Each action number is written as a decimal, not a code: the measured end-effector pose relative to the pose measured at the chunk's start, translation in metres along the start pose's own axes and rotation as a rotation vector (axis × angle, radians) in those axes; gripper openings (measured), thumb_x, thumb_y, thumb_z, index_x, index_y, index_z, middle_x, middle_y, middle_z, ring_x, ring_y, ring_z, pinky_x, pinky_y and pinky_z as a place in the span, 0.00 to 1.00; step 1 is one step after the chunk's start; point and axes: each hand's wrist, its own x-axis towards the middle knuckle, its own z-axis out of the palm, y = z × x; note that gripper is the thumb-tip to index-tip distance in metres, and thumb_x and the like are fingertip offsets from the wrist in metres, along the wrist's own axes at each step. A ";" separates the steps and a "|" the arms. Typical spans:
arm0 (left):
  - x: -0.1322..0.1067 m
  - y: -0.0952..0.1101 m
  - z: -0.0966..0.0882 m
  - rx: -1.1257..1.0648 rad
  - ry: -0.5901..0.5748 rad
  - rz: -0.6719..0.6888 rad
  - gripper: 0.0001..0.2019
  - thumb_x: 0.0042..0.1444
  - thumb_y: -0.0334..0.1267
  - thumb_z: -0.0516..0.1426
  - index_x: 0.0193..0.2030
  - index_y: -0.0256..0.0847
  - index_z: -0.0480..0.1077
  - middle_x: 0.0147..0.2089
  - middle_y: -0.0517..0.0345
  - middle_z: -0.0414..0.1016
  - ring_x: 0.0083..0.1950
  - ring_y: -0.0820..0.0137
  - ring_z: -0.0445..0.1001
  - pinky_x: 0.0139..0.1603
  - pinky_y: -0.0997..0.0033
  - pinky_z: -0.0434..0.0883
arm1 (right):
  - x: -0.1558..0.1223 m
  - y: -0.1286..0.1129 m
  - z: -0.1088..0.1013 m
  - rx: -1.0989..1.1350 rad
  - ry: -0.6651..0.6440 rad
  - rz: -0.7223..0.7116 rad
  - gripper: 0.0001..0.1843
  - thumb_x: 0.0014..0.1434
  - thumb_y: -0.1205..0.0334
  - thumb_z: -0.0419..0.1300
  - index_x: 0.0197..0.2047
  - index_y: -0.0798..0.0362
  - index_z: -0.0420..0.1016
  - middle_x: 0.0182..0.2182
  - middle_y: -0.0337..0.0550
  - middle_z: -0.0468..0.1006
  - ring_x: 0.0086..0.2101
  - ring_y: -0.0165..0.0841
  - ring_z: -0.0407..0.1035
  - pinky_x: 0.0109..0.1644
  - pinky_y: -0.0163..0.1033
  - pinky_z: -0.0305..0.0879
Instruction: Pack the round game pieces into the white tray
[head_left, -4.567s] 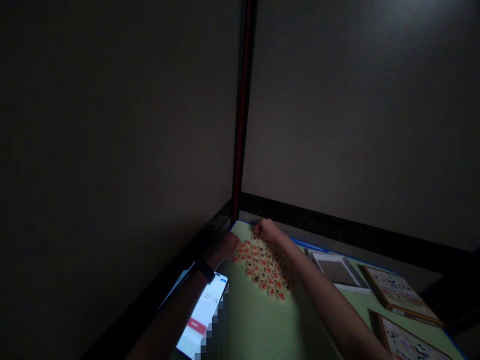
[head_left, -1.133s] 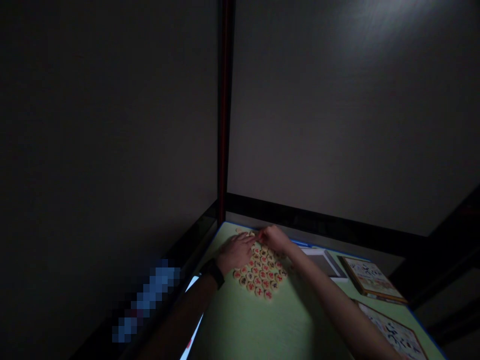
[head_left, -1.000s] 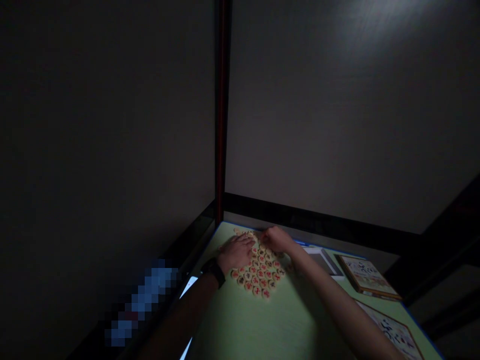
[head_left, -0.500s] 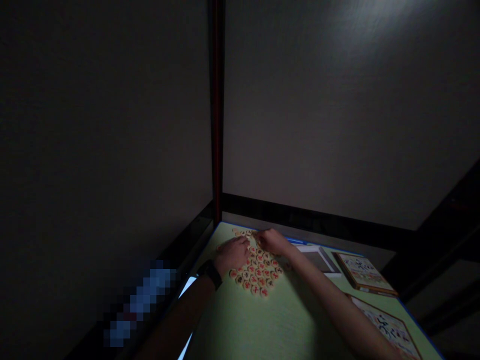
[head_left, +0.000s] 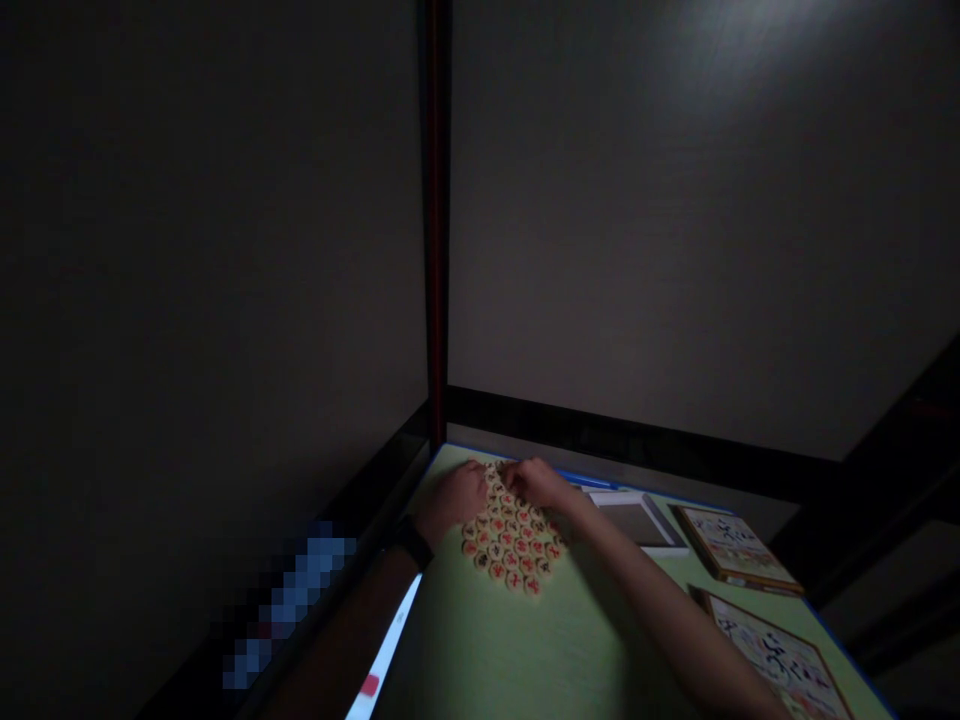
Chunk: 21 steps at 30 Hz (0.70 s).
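Several round pale game discs [head_left: 511, 543] with red and dark marks lie packed together on a light green table mat [head_left: 517, 650] near its far left corner. My left hand [head_left: 454, 497] rests at the left edge of the cluster, fingers bent over the farthest discs. My right hand [head_left: 534, 483] sits at the cluster's far edge, fingers curled down onto the discs there. The two hands nearly meet at the top of the cluster. A dark watch [head_left: 409, 541] is on my left wrist. The scene is dim, so the fingertips are hard to make out.
A lit phone screen [head_left: 381, 662] lies at the mat's left edge. A white-framed tray [head_left: 637, 521] and two wood-framed picture boards [head_left: 731, 549] [head_left: 780, 668] lie to the right. Grey partition walls and a dark red post [head_left: 433, 220] close in the corner.
My left hand has slid from the middle of the cluster to its far left edge, uncovering more discs. My right hand has shifted slightly left along the far edge. The view moved a little.
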 end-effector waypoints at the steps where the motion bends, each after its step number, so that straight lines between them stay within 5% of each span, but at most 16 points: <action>1: 0.002 -0.004 -0.003 -0.005 0.010 -0.023 0.18 0.62 0.28 0.47 0.52 0.31 0.73 0.55 0.41 0.75 0.58 0.62 0.72 0.64 0.63 0.66 | -0.001 0.003 -0.001 0.003 0.000 -0.001 0.17 0.52 0.77 0.57 0.39 0.53 0.82 0.36 0.41 0.84 0.37 0.32 0.76 0.40 0.30 0.62; 8: 0.024 -0.022 -0.013 0.048 -0.026 -0.049 0.22 0.52 0.19 0.50 0.49 0.36 0.76 0.54 0.46 0.77 0.57 0.67 0.73 0.62 0.70 0.66 | -0.010 0.004 -0.009 -0.052 -0.023 0.041 0.14 0.55 0.73 0.56 0.38 0.53 0.82 0.36 0.47 0.84 0.37 0.36 0.76 0.38 0.33 0.62; 15: 0.048 -0.005 -0.002 0.166 -0.119 -0.126 0.14 0.59 0.25 0.51 0.44 0.32 0.77 0.48 0.39 0.78 0.52 0.61 0.77 0.55 0.65 0.71 | -0.015 -0.006 -0.006 -0.108 -0.047 0.055 0.15 0.57 0.72 0.56 0.45 0.54 0.79 0.42 0.54 0.82 0.43 0.43 0.76 0.43 0.38 0.64; 21: 0.057 -0.002 0.006 0.206 -0.142 -0.219 0.14 0.59 0.23 0.50 0.44 0.31 0.76 0.46 0.35 0.78 0.50 0.58 0.78 0.51 0.64 0.72 | -0.017 0.000 0.002 -0.051 -0.045 0.048 0.21 0.56 0.74 0.56 0.52 0.50 0.74 0.46 0.51 0.81 0.44 0.39 0.75 0.43 0.35 0.64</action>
